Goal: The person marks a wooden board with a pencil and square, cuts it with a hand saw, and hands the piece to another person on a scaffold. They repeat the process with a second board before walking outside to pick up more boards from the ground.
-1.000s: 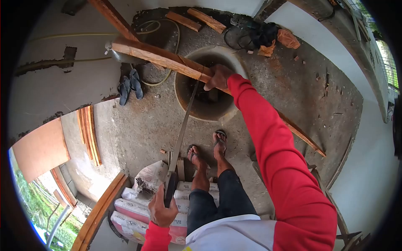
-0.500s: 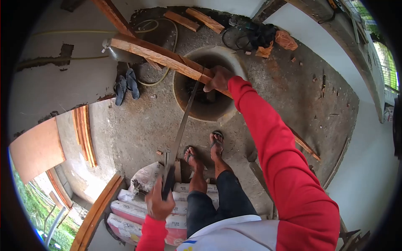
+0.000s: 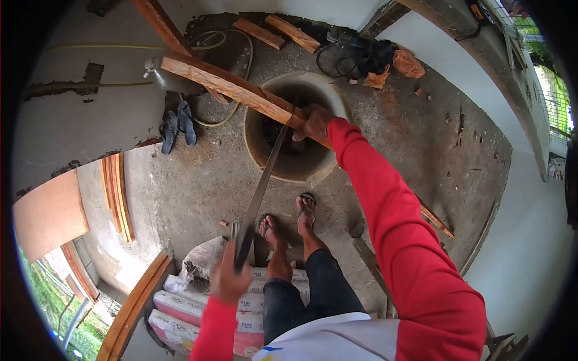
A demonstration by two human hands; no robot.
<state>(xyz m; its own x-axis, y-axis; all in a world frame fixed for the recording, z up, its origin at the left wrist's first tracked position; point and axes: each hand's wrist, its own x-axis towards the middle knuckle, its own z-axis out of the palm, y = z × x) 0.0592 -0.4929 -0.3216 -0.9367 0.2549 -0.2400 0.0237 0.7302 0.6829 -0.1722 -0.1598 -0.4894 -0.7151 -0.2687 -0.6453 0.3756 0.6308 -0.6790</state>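
My left hand (image 3: 230, 278) is closed around the dark handle of a handsaw (image 3: 260, 191), low in the view and slightly blurred. The saw's long blade slants up and away, its far part crossing the wooden beam (image 3: 241, 91). Just right of the blade, my right hand (image 3: 315, 123) grips the beam, fingers wrapped over it. The beam lies above the round concrete ring (image 3: 256, 157), its far end reaching left over a low ledge. My right palm and the underside of the beam are hidden.
Stacked cement bags (image 3: 180, 304) lie beside my legs. Slippers (image 3: 170, 129) and a hose (image 3: 232, 114) are at left. Cut wood pieces (image 3: 293, 33) and a black bag (image 3: 376, 57) lie at the back. Planks (image 3: 117, 195) stand left; another beam (image 3: 135, 310) is near front.
My left hand has moved slightly forward with the saw, towards the beam. My right hand stays on the beam. The whole view has shifted a little.
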